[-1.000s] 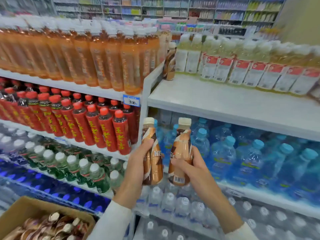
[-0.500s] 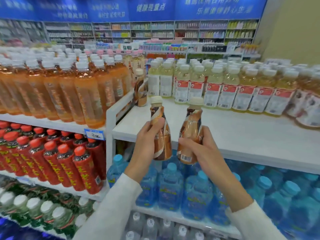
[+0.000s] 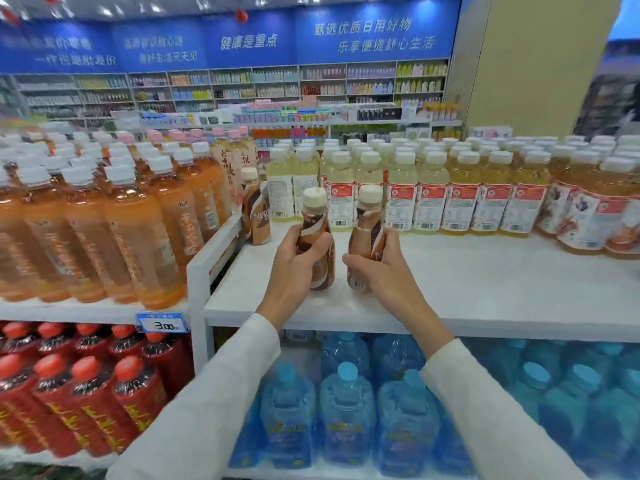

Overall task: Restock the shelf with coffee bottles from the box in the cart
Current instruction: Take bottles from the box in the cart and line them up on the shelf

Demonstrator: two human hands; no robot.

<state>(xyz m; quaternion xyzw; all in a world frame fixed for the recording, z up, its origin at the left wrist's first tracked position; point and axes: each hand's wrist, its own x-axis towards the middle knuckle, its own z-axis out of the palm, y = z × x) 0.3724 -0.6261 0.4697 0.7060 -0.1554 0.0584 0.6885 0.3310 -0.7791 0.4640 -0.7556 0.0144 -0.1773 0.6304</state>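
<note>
i have one small brown-and-cream plastic coffee bottle with a cream cap (image 3: 314, 218) in my left hand (image 3: 294, 263), fingers and thumb wrapped round its lower body, and a second coffee bottle of the same kind (image 3: 367, 221) in my right hand (image 3: 386, 268), gripped the same way round its lower half. both stand upright, caps up, side by side and close but not touching, over the front part of the white top shelf board (image 3: 485, 292); i cannot tell whether their bases rest on the board or hang just above it. what the next move turns on is where the coffee row sits: a single matching coffee bottle already on the shelf (image 3: 257, 216) stands at the back left corner, close against the white divider rail (image 3: 216, 242), ahead of my hands and off to the left. my left hand is the nearer one to it, so i judge its bottle should go in first, moved forward and left to stand just beside or in front of that one, long axis kept vertical, with the right hand's bottle set next to it after. the row of pale yellow drink bottles with red-and-white labels (image 3: 403, 192) lines the back of the shelf straight ahead, so going too far back risks knocking them. tall orange tea bottles (image 3: 138, 233) fill the neighbouring bay past the rail.
</note>
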